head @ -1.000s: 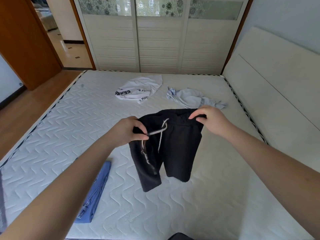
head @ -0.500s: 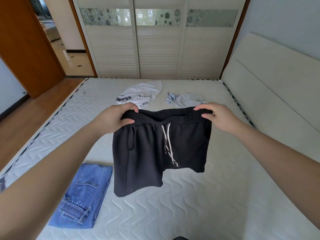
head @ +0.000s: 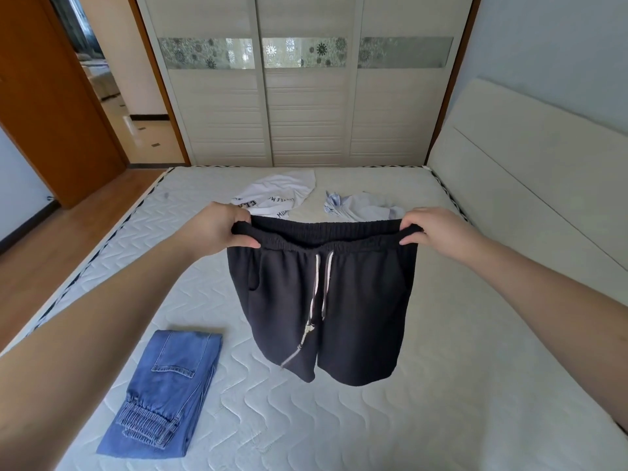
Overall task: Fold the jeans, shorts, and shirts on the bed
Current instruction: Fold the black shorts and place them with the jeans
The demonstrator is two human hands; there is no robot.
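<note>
Your left hand and right hand each pinch an end of the black shorts waistband, stretched wide and hanging above the bed. Folded jeans lie lower left; white shirt and pale blue shirt lie crumpled beyond.

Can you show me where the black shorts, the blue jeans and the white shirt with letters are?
black shorts (head: pixel 356 300): head view, on the front of the right leg, beside the drawstring.
blue jeans (head: pixel 163 396): head view, on the middle of the folded denim.
white shirt with letters (head: pixel 282 192): head view, on its plain upper part.
</note>
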